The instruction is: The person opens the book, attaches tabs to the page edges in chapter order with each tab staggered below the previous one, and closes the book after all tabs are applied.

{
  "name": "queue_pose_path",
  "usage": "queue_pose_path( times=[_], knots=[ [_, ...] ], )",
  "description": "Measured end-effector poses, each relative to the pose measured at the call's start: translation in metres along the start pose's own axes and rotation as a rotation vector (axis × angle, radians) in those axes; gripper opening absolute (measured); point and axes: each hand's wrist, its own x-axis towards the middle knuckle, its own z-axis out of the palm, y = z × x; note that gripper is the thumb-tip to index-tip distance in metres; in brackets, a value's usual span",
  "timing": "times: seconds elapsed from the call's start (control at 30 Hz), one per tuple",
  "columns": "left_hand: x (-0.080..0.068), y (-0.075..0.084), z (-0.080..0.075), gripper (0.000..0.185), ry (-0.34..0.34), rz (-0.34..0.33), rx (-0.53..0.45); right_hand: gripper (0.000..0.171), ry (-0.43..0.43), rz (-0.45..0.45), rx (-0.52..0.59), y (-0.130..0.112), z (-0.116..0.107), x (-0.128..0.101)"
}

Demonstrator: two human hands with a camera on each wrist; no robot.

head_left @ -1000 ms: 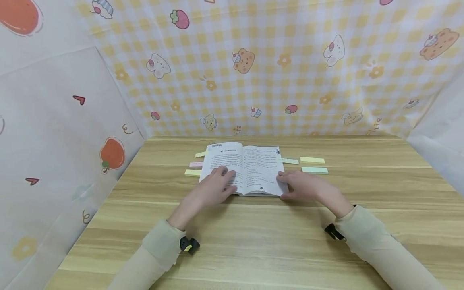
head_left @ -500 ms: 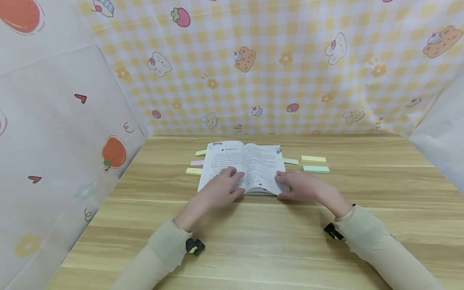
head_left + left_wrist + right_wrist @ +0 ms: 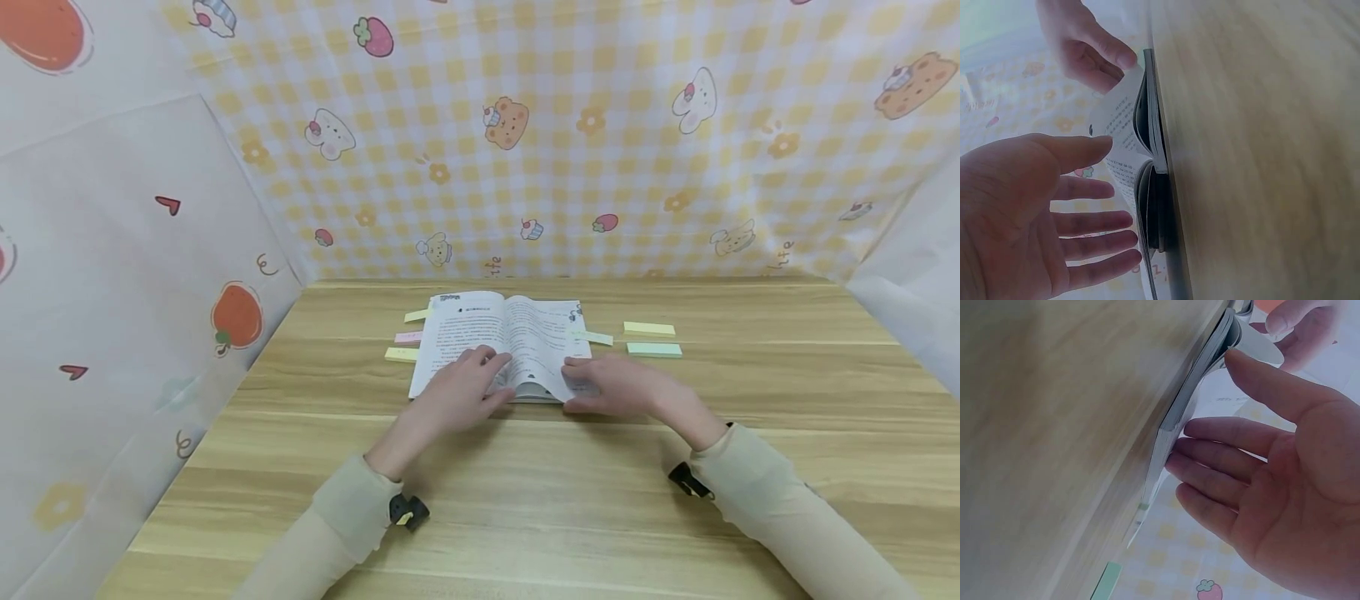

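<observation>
An open book lies flat on the wooden table. My left hand rests on its left page near the spine, with straight, spread fingers. On the right page's near corner lies my right hand, its fingers straight along the book's edge. Its thumb pushes against a bowed page that stands up off the book. I see no pinch on the page.
Coloured sticky strips lie beside the book: yellow, pink and yellow on the left, one at the right page's edge, then yellow and green further right. Patterned cloth walls close off three sides.
My right hand has slid left and the right page's near corner has lifted and bowed toward the spine. The left hand has crept a little right toward the spine.
</observation>
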Motion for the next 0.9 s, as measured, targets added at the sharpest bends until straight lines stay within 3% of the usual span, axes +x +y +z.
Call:
queue_pose_path(
  times=[0.47,0.9],
  knots=[
    [0.0025,0.0053,-0.0011,0.049,0.036,-0.057,-0.015,0.062,-0.026,0.034,0.091,-0.0016,0.0006,0.0010],
    [0.0039,0.0090,-0.0007,0.047,0.070,-0.056,-0.007,0.057,-0.017,0.054,0.127,-0.0026,0.0019,0.0019]
  ],
)
